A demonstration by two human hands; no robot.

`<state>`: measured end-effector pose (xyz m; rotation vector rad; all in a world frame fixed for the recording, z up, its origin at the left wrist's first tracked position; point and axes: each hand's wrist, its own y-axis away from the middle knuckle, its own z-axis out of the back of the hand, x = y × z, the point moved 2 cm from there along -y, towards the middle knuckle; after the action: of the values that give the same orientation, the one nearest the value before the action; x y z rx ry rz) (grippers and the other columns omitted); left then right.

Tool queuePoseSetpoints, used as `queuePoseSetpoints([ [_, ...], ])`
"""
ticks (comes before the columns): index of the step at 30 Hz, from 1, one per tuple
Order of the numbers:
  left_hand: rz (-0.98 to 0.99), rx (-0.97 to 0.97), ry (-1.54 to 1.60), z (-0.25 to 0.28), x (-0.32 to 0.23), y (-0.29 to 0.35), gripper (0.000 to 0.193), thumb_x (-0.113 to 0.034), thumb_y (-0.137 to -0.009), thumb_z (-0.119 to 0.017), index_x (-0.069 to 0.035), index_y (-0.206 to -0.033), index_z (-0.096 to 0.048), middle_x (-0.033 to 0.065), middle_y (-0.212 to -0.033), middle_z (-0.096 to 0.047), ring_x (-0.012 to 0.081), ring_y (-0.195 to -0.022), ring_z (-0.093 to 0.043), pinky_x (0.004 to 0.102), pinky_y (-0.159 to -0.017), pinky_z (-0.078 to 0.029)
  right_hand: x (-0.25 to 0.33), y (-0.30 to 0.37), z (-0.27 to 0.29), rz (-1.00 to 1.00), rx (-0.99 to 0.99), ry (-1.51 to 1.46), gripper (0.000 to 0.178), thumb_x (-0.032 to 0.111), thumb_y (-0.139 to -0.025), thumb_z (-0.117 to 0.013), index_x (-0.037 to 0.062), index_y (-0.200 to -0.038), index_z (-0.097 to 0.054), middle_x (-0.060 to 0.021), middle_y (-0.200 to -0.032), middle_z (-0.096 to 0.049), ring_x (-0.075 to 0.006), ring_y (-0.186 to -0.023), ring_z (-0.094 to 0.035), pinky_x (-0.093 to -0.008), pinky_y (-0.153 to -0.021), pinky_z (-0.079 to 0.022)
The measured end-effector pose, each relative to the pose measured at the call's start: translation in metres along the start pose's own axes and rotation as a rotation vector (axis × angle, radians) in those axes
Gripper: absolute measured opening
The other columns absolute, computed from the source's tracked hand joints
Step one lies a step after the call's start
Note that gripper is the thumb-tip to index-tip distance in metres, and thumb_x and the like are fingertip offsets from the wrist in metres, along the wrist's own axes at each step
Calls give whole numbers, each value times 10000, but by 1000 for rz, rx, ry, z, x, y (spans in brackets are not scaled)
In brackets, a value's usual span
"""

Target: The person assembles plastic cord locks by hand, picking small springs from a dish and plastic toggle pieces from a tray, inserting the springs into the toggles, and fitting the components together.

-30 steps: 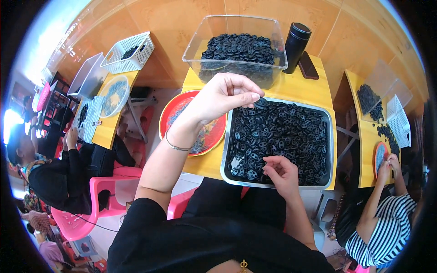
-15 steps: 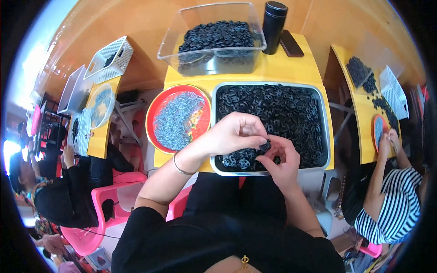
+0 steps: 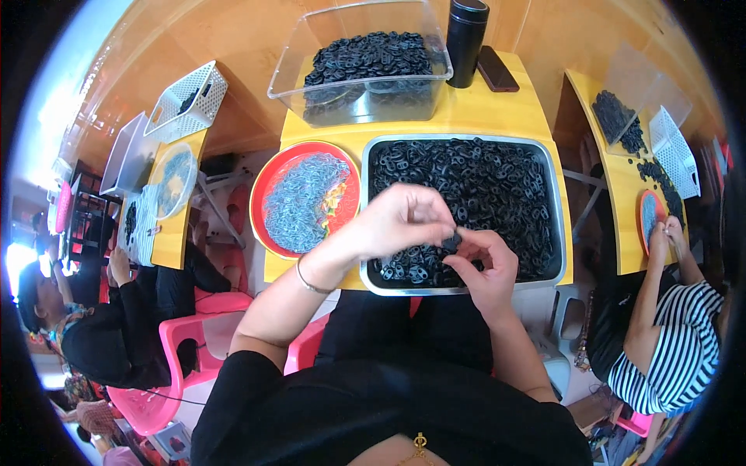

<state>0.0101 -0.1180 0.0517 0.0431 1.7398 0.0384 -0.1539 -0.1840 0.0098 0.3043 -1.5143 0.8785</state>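
Note:
Over the front part of a metal-rimmed tray (image 3: 561,233), both of my hands meet at a small black plastic piece (image 3: 451,242). My left hand (image 3: 400,224) pinches it from the left with thumb and fingers. From the right, my right hand (image 3: 489,268) grips its edge between thumb and forefinger. What else the fingers may hold is too small to tell. Heaped in the tray are many loose black pieces (image 3: 482,186) with holes through them. To the left lies a round red dish (image 3: 266,175) with a pile of thin silvery metal pieces (image 3: 299,206).
Behind the tray stands a clear plastic bin (image 3: 365,113) of black pieces. A black flask (image 3: 467,46) and a dark phone (image 3: 497,70) are beside it. Co-workers sit at yellow tables to the left and right (image 3: 625,233). A pink chair (image 3: 167,349) is at left.
My hands stay together over the tray and the black piece has shifted slightly between my fingertips. My right hand has turned a little. The whole view has tilted slightly.

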Motion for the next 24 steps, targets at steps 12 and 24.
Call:
queuePoseSetpoints([
  [12, -366, -592, -748, 120, -66, -5, 252, -89, -819, -610, 20, -1044, -578, 67, -932, -627, 114, -863, -577, 249, -788, -461, -5, -1, -5, -157, 40, -52, 231, -40, -764, -611, 9, -988, -578, -59, -815, -598, -84, -664, -579, -196, -589, -467],
  [24, -22, -506, -1453, 109, 41, 68, 82, -83, -727, -569, -21, -773, -597, 148, -781, -573, 320, -712, -590, 405, -654, -484, -5, 1, -14, -105, 139, -18, 107, -67, -774, -573, -21, -866, -602, -78, -848, -572, -98, -651, -570, -192, -581, -469],
])
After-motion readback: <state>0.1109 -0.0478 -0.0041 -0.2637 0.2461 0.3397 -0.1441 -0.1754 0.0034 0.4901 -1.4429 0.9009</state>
